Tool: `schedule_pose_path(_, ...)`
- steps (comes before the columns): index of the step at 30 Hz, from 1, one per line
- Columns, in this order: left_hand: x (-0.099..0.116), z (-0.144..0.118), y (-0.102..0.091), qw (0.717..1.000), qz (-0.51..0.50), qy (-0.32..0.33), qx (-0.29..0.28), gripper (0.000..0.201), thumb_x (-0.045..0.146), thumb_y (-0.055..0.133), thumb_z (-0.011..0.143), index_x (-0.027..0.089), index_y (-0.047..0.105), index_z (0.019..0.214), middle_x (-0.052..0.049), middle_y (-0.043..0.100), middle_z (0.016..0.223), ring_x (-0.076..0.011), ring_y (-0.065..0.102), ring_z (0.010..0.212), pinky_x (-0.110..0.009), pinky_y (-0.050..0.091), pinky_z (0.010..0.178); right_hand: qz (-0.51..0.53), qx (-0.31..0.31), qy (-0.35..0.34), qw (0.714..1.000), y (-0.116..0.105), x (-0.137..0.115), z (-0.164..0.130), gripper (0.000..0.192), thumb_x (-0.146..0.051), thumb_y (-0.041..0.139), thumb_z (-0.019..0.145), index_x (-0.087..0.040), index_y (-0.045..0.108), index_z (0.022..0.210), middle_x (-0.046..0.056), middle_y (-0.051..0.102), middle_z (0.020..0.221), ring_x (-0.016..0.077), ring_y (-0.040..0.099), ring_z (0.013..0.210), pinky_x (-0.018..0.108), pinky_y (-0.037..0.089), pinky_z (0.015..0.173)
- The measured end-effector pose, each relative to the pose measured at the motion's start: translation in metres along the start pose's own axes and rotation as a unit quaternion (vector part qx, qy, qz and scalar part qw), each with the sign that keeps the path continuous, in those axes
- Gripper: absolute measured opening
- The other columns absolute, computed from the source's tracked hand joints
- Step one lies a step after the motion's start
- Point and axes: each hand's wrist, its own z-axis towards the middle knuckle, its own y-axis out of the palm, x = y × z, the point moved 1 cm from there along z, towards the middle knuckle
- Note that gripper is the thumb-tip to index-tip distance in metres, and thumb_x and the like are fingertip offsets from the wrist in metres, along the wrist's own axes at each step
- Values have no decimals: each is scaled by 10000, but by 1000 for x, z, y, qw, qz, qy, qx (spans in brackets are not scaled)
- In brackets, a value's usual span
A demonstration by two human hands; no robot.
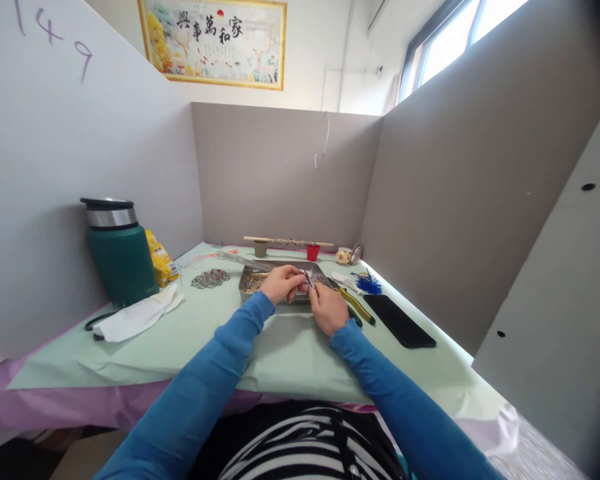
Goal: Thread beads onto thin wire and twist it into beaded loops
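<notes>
My left hand (283, 283) and my right hand (327, 307) meet over the near edge of a shallow metal tray (248, 277) holding small beads. Both hands pinch a thin metal piece (307, 279), a wire or pin, between the fingertips. The piece is too small to make out further. Both sleeves are blue. Yellow-handled pliers (357, 306) lie just right of my right hand.
A green flask (119, 253) stands at the left beside a yellow packet (161, 259) and a white cloth (140, 313). A beaded ornament (210, 278), a beaded stick on two cups (287, 243), blue feathers (368, 284) and a black phone (398, 320) lie around. Grey partitions enclose the table.
</notes>
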Motion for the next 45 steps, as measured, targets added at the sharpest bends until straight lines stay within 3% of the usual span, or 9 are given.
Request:
schedule_pose_path(4,2,-2,2,991,-123,-34,-34,242,332,611,742,119,496,739,12,579,563,-22,363,306,-176,309,324,97,16,3,995,2,0,2,299,-314,341,897,-182,569,756,45,647,713,150,561,629,244,303,565)
schedule_pose_path(7,6,-5,2,979,-180,-52,-79,264,343,634,729,106,526,772,23,555,547,-11,333,310,-167,283,322,232,-12,36,972,3,4,5,365,-350,300,900,-189,546,684,29,611,600,142,534,533,243,351,544)
schedule_pose_path(10,8,-6,0,976,-200,-51,-74,276,342,650,721,99,549,803,24,556,561,-5,322,312,-165,270,321,289,-15,54,956,1,7,6,368,-374,294,895,-197,544,690,16,591,562,147,525,516,249,376,542)
schedule_pose_path(17,4,-3,-4,980,-186,-63,-23,273,312,671,707,78,573,805,-1,586,593,-11,367,322,-174,317,325,151,40,-26,987,-4,0,1,277,-313,338,889,-184,550,765,47,620,780,150,538,695,238,341,627)
schedule_pose_path(23,1,-1,-1,985,-163,-47,-21,245,291,677,704,87,550,755,-26,622,615,-24,403,332,-184,353,334,90,34,-23,995,-2,1,1,267,-299,336,899,-182,548,786,47,618,778,154,538,697,243,308,616)
schedule_pose_path(45,-2,0,-1,990,-130,-48,-27,257,319,664,715,95,544,746,-7,607,593,-28,400,317,-194,359,331,35,20,-14,999,0,1,1,270,-300,331,904,-179,556,816,56,634,796,154,554,696,253,287,593)
